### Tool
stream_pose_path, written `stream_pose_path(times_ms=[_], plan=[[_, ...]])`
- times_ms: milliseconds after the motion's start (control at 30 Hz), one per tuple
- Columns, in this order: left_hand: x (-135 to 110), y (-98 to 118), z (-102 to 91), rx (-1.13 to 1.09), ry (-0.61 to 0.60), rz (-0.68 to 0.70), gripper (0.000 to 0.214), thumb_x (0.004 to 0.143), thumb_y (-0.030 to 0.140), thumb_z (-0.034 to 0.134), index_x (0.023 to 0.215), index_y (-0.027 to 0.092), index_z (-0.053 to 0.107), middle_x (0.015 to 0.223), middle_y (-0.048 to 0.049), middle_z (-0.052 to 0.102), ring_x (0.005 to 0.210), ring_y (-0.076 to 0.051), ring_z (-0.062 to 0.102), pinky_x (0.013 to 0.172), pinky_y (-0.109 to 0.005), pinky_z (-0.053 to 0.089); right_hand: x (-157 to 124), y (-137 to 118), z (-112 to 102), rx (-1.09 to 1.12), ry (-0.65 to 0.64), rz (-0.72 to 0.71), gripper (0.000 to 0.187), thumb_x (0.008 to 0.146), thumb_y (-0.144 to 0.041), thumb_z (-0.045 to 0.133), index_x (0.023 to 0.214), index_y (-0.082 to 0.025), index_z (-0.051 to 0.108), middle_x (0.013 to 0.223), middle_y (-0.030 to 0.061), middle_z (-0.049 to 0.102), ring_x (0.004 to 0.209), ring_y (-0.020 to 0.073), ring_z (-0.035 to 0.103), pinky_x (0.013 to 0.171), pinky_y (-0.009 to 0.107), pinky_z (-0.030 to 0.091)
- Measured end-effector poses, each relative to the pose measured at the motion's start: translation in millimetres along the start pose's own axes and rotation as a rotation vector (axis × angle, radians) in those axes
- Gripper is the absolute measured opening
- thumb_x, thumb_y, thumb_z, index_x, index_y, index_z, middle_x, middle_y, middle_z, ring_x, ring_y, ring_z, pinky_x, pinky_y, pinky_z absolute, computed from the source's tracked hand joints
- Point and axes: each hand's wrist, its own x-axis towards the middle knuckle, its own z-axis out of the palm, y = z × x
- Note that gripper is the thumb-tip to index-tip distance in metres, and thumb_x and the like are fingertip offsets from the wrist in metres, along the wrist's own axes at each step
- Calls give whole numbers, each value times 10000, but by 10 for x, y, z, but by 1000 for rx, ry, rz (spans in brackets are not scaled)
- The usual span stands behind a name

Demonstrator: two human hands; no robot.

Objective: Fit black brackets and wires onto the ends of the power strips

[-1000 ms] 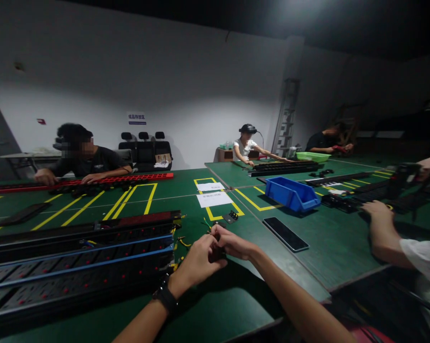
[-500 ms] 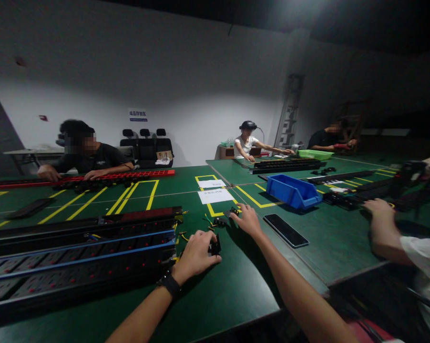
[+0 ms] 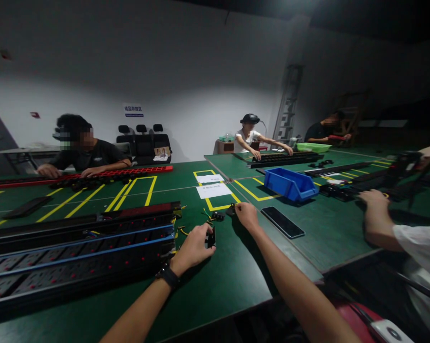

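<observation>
My left hand (image 3: 194, 245), with a dark band at the wrist, grips a small black flat part (image 3: 210, 237) between thumb and fingers, a little above the green table. My right hand (image 3: 248, 216) is further forward, its fingers curled in and closed on another small black part (image 3: 231, 209) at the table surface; its fingertips are partly hidden. Between the hands lies a small black block (image 3: 218, 216) with a thin yellow-green wire beside it. Left of my left hand are the ends of long black rail assemblies (image 3: 129, 240) with blue strips and red dots.
A phone (image 3: 282, 222) lies right of my right hand, with a blue bin (image 3: 290, 185) behind it. White paper sheets (image 3: 215, 191) lie ahead on yellow tape. A co-worker's arm (image 3: 377, 219) reaches in at the right; other people work across the table (image 3: 179, 186).
My right hand's fingers have curled in around the small black part, where they were more stretched out before. My left hand still holds its part. The view has shifted slightly.
</observation>
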Motion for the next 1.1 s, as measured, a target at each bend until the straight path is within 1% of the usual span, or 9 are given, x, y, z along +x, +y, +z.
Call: stream_pose_path(times_ms=[100, 167, 333, 533, 633, 767, 867, 1000, 1100], plan=[[-29, 14, -24, -11, 3, -3, 327, 739, 222, 674, 1045, 207, 558, 1084, -82, 645, 1036, -241, 593, 912, -352, 482, 17, 15, -75, 305, 140, 28, 250, 864, -287, 566, 913, -210, 798, 931, 109, 777, 872, 256, 698, 788, 322, 490], [-49, 27, -50, -11, -4, -14, 339, 732, 204, 670, 1051, 207, 554, 1086, -85, 644, 1034, -242, 596, 907, -348, 484, -10, -16, -132, 564, 155, 7, 248, 812, -331, 601, 901, -202, 793, 893, 97, 774, 831, 255, 699, 756, 332, 515], [-78, 38, -115, -37, -39, -32, 398, 740, 198, 678, 1115, 215, 544, 1119, -83, 648, 1071, -246, 598, 931, -349, 477, -225, -251, -223, 1001, -49, -130, 311, 730, -329, 640, 975, -161, 733, 896, 74, 730, 781, 209, 665, 682, 318, 538], [-88, 3, -85, -35, -45, -83, 493, 714, 235, 732, 1161, 200, 526, 1161, -91, 642, 1088, -262, 603, 948, -370, 473, -492, -534, -237, 938, -92, -355, 418, 764, -243, 594, 1178, -183, 621, 1037, 65, 699, 645, 122, 629, 578, 250, 505], [-87, 6, -37, -61, -13, -114, 576, 701, 224, 747, 1217, 185, 494, 1213, -121, 633, 1150, -278, 592, 977, -378, 471, -556, -583, -235, 826, -44, -403, 458, 800, -240, 586, 1255, -194, 621, 1043, 72, 733, 640, 140, 657, 621, 289, 539], [-89, 4, 6, -103, 10, -186, 852, 681, 209, 768, 1424, 178, 353, 1276, -155, 629, 1181, -304, 601, 988, -398, 479, -653, -599, -253, 764, 26, -483, 373, 820, -238, 598, 1180, -208, 693, 1051, 87, 758, 813, 216, 715, 760, 372, 584], [-96, -22, 16, -130, -2, -188, 1003, 686, 224, 767, 1528, 199, 223, 1287, -145, 643, 1144, -304, 631, 977, -402, 490, -796, -624, -295, 707, 55, -579, 299, 848, -225, 593, 1114, -228, 729, 1030, 82, 760, 843, 229, 708, 770, 379, 581], [-98, -59, 20, -104, -1, -149, 1021, 689, 232, 765, 1552, 206, 220, 1300, -140, 642, 1185, -309, 612, 1002, -402, 477, -991, -701, -331, 713, 3, -675, 267, 877, -209, 578, 1085, -247, 741, 1033, 77, 749, 864, 225, 693, 779, 367, 566], [-96, -63, 15, -62, 0, -142, 977, 696, 241, 767, 1537, 199, 272, 1302, -154, 633, 1185, -318, 610, 990, -404, 484, -1040, -770, -309, 762, -35, -667, 226, 872, -225, 607, 1044, -252, 751, 991, 70, 745, 810, 213, 675, 757, 359, 553]])
